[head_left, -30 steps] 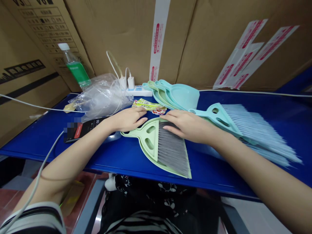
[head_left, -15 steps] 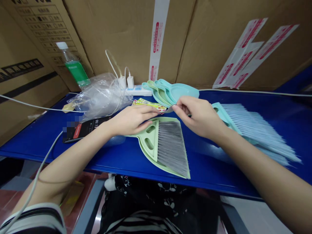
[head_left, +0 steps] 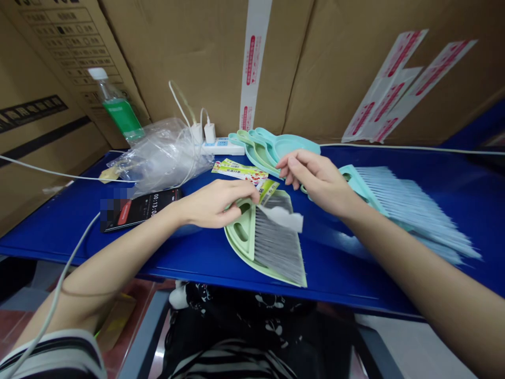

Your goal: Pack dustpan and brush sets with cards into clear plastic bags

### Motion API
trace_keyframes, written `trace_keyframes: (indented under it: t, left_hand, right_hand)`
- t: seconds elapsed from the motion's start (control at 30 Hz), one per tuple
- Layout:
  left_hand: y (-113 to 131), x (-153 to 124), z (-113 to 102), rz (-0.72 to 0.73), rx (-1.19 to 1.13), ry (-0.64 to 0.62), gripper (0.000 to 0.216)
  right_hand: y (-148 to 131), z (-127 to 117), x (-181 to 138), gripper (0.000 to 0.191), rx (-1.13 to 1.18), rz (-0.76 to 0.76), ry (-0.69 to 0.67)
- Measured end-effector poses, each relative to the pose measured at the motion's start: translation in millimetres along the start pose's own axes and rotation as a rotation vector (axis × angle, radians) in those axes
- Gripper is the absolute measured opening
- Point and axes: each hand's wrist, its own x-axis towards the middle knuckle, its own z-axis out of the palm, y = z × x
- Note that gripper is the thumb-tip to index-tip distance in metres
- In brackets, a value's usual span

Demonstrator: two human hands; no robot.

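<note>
Left hand (head_left: 221, 203) grip pinching printed label (head_left: 269, 190) plus white strip (head_left: 283, 217) over gray-bristled brush (head_left: 278, 242), brush lying in green dustpan (head_left: 258, 269) on blue surface (head_left: 177, 258); right hand (head_left: 311, 176) grip released, near light-blue dustpan (head_left: 298, 143).

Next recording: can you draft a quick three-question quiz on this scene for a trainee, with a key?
1. True or false: the phone lies nearer the front edge of the blue table than the power strip does.
2. What colour are the bristles over the front green dustpan? A) blue B) grey C) red
3. Which hand is nearer the curling white paper?

Key: 1. True. 2. B. 3. The left hand.
</note>
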Motion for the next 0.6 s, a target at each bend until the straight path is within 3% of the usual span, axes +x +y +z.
trace_keyframes:
  t: [0.2,0.43,0.6]
  left_hand:
    - [5,2,2,-0.030,-0.137,0.049,0.022]
    - [10,3,12,-0.004,-0.160,0.100,0.012]
    - [15,4,21,0.004,-0.141,0.092,0.016]
  right_hand:
    - [-11,4,-8,0.026,0.312,0.105,0.056]
    - [-14,-10,-63,0.020,0.798,0.444,0.202]
    - [-20,-17,-92,0.016,1.019,0.510,0.333]
